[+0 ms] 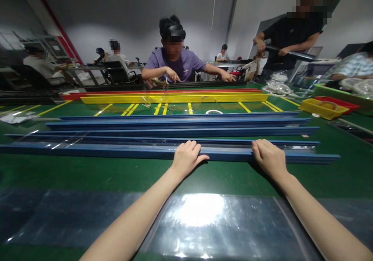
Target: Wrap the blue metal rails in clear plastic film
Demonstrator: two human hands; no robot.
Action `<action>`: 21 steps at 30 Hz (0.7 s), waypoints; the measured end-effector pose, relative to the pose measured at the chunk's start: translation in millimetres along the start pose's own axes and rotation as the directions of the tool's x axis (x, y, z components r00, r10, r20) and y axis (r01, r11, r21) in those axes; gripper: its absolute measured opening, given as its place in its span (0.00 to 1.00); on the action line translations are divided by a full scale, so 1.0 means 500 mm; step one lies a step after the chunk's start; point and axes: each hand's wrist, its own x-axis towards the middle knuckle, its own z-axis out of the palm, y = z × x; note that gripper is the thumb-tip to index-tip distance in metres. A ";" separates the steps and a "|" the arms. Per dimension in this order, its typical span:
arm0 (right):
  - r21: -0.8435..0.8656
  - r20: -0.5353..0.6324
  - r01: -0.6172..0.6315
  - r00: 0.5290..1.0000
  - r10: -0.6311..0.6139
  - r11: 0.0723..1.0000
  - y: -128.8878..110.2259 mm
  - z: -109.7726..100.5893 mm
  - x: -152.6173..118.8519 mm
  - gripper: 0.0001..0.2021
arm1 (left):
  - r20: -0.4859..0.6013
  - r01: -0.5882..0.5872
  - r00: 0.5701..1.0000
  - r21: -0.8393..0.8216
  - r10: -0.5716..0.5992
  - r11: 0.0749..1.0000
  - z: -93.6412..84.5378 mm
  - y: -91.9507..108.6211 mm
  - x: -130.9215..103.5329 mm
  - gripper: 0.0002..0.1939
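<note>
L hand [187, 158] & R hand [269, 158] both curled over nearest blue channel [230, 155], gripping it, on green desk [116, 177].

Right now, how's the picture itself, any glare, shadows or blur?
Head view: white glare washes out part of the clear sheet; thin glints streak the film over the nearest blue channel; soft shadows fall beside the left hand and right hand; the outer edges look stretched and smeary; blocky pixels hide some heads.
</note>
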 end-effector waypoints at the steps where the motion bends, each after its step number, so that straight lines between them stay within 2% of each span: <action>1: -0.004 -0.001 -0.001 1.000 0.001 1.000 0.000 0.000 0.000 0.14 | -0.002 0.000 1.000 0.001 0.000 1.000 0.000 0.000 0.000 0.20; 8: -0.004 0.011 -0.048 0.999 0.048 0.999 0.001 0.007 -0.003 0.15 | -0.019 -0.020 1.000 0.038 0.021 0.999 0.004 0.000 -0.001 0.20; 13: 0.030 -0.021 -0.246 0.969 0.247 0.969 -0.032 -0.009 0.026 0.16 | -0.033 -0.041 0.999 0.063 0.044 0.997 0.008 0.001 -0.001 0.21; 17: 0.166 0.092 -0.187 0.981 0.174 0.968 -0.082 -0.036 0.074 0.16 | -0.047 -0.046 0.998 0.064 0.049 0.997 0.009 0.002 -0.002 0.20; 21: 0.250 0.204 -0.197 0.968 0.147 0.948 -0.112 -0.034 0.094 0.16 | -0.057 -0.040 0.997 0.057 0.043 0.998 0.008 0.002 -0.002 0.20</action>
